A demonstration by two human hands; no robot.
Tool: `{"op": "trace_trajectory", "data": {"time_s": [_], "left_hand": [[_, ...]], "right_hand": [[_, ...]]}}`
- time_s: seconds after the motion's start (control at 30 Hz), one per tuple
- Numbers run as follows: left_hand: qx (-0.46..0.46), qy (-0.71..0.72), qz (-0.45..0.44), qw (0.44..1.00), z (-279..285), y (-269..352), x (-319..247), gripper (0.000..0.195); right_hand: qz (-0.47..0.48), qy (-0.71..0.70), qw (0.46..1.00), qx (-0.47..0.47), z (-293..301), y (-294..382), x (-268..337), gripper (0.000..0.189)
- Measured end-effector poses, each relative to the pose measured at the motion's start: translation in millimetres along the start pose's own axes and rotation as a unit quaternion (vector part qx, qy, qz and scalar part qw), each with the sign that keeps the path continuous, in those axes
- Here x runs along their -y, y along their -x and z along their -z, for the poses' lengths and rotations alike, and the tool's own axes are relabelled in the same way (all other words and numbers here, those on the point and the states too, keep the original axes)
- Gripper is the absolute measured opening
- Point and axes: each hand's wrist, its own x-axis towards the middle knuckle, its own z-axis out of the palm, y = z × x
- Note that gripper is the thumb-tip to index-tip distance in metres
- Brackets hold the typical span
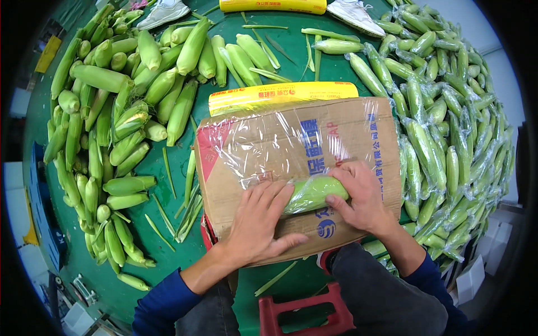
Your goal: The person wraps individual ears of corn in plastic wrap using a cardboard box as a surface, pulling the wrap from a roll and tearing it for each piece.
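Observation:
An ear of corn in its green husk (313,194) lies crosswise on a cardboard box (260,147), with clear plastic film around it. My right hand (361,195) holds the corn's right end, fingers above and thumb below. My left hand (260,218) rests flat at the left end, fingers spread, fingertips against the film; whether it grips anything cannot be told. Clear film (269,130) stretches over the box top up to a yellow roll of cling film (281,94) behind the box.
Unwrapped corn (101,80) is heaped at the left, film-wrapped corn (437,109) at the right. Loose husk leaves (191,214) lie on the green floor. Another yellow roll (273,5) and white shoes (357,17) are at the top. A red plastic stool (307,300) stands at the bottom.

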Motion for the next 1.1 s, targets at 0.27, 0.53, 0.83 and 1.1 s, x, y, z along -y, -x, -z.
{"op": "trace_trajectory", "data": {"time_s": [0.27, 0.53, 0.83, 1.1], "left_hand": [[0.018, 0.084, 0.043, 0.995, -16.3, 11.0, 3.8, 0.010], [-0.137, -0.199, -0.015, 0.970, -6.9, -41.9, 34.7, 0.014], [-0.015, -0.235, -0.093, 0.967, -17.1, 5.9, -7.5, 0.069], [0.046, -0.175, 0.010, 0.983, -22.2, -73.1, 39.7, 0.056]], "right_hand": [[-0.094, 0.004, 0.982, 0.165, 14.9, 14.5, 12.5, 0.031], [-0.167, 0.097, 0.975, 0.112, 11.2, -16.4, 21.5, 0.031], [-0.079, 0.151, 0.979, -0.113, -6.0, -68.0, -18.1, 0.014], [0.015, 0.056, 0.996, -0.064, -2.7, -84.6, -23.1, 0.022]]}}
